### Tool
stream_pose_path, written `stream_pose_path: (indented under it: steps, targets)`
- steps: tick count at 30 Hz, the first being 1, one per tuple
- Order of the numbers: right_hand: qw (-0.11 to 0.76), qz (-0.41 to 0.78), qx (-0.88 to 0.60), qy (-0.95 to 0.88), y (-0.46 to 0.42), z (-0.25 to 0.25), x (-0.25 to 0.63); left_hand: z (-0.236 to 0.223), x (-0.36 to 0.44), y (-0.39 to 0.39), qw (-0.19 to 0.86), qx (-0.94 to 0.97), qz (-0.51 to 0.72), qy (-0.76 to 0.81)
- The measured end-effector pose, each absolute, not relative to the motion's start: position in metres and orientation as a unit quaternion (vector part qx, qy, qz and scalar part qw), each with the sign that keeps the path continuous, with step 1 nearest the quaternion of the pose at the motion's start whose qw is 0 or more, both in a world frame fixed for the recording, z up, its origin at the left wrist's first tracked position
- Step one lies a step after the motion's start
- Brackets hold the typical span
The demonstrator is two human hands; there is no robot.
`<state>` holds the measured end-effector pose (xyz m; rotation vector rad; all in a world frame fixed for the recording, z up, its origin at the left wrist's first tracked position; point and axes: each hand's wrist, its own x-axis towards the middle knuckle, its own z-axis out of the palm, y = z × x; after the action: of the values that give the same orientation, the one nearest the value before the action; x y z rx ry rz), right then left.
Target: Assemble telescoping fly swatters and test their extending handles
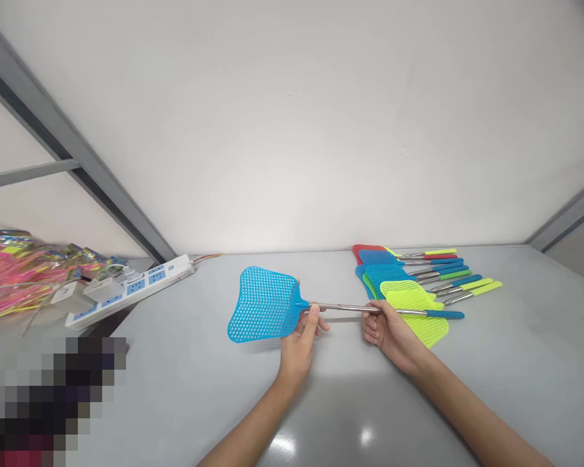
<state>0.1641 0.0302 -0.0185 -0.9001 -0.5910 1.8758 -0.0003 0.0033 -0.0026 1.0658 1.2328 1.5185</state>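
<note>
A blue fly swatter (265,305) with a perforated paddle is held level above the table, its metal rod extended and its blue grip pointing right. My left hand (299,337) pinches the rod just beside the paddle's neck, thumb on top. Farther along, my right hand (392,334) closes its fingers around the middle of the rod. Behind and below the right hand lies a pile of other fly swatters: a yellow-green one (411,298) on top at the front, blue ones (379,272) behind, and a red one (363,248) at the back.
The grey table (199,389) meets a white wall (292,130) at its back edge. On the left, a white power strip (175,271) holds plugged-in adapters. Beyond it lies a heap of colourful plastic-wrapped items (24,279). A pixelated dark area covers the lower left corner.
</note>
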Motion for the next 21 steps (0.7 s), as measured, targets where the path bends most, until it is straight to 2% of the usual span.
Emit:
stream_pose_path:
  steps: [21]
  targets:
    - [0.463, 0.767, -0.371, -0.243, 0.0300, -0.0189, 0.1636, -0.0068, -0.0043, 0.0063, 0.394, 0.422, 0.611, 0.542]
